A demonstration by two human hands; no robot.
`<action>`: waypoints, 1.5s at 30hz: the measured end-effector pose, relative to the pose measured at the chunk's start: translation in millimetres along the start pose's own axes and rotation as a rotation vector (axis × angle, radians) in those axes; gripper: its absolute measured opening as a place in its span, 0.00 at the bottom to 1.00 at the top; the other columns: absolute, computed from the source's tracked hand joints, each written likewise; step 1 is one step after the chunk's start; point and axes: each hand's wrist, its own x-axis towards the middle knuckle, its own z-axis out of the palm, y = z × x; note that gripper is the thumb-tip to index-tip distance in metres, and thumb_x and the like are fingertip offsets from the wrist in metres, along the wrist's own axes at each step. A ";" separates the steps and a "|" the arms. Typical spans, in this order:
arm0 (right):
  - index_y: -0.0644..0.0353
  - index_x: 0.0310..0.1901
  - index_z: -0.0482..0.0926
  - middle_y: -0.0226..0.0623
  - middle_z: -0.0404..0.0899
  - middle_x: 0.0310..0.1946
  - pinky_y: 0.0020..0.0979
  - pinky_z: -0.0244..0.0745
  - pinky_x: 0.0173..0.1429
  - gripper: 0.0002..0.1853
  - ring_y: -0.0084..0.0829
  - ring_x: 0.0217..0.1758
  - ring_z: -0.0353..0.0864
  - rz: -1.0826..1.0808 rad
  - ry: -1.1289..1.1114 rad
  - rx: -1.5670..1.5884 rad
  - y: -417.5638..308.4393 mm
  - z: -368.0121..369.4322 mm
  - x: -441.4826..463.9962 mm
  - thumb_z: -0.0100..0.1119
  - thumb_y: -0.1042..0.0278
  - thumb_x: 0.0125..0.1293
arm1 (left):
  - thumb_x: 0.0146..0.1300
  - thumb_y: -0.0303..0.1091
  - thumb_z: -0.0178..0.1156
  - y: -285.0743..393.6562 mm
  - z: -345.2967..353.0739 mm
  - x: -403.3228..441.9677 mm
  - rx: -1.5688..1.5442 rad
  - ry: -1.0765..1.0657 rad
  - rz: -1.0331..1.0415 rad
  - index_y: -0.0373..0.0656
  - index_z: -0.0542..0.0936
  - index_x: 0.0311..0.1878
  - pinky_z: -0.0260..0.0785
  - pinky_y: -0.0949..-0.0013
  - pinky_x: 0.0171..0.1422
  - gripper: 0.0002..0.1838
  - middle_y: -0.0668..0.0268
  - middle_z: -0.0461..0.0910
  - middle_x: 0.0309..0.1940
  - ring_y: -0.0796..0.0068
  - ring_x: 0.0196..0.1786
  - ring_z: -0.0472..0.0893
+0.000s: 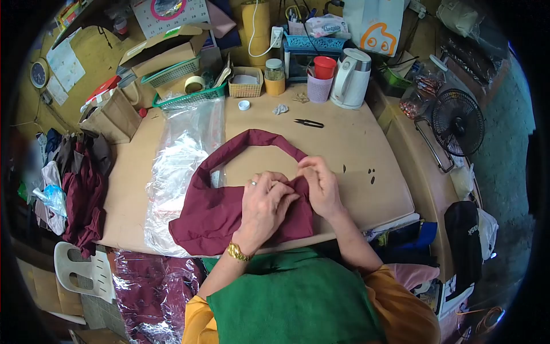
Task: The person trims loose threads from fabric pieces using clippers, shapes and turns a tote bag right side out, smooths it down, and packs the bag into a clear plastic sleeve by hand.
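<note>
A maroon cloth bag (215,215) lies flat on the table at its front edge, its wide strap looping away from me. My left hand (264,203), with a ring and a gold watch, rests on the body of the bag, fingers pinched on the fabric. Close beside it, my right hand (319,186) is closed on the cloth near the strap's right end. The fingertips hide what exactly is pinched between them. Black thread snips (309,123) lie beyond the strap, apart from both hands.
Clear plastic bags (177,155) are spread left of the cloth bag. Along the back stand a green basket (189,98), a jar (274,77), a lilac cup (319,89) and a white kettle (350,79). A black fan (457,122) is at right; a white chair (83,269) is at lower left.
</note>
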 end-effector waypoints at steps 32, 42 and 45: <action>0.62 0.33 0.73 0.45 0.72 0.23 0.39 0.70 0.33 0.17 0.46 0.28 0.76 0.234 -0.118 -0.329 27.3 -40.6 -87.5 0.70 0.60 0.62 | 0.57 0.24 0.70 -16.4 19.7 38.5 -0.410 -0.375 -0.159 0.37 0.81 0.35 0.75 0.72 0.39 0.06 0.66 0.82 0.30 0.77 0.33 0.81; 0.61 0.35 0.75 0.32 0.75 0.32 0.31 0.73 0.40 0.14 0.27 0.36 0.76 -0.098 -0.018 -0.124 7.7 -49.5 -34.0 0.74 0.76 0.53 | 0.49 0.32 0.76 18.9 4.7 37.2 -0.346 -0.268 -0.124 0.37 0.77 0.43 0.76 0.60 0.51 0.21 0.61 0.81 0.32 0.59 0.42 0.84; 0.61 0.31 0.70 0.30 0.73 0.29 0.25 0.72 0.34 0.16 0.22 0.32 0.73 -0.129 0.020 -0.106 20.5 -54.8 -30.5 0.73 0.82 0.52 | 0.46 0.38 0.77 -0.5 -21.1 18.3 0.012 -0.604 -0.189 0.37 0.78 0.41 0.75 0.58 0.47 0.23 0.58 0.81 0.32 0.54 0.40 0.82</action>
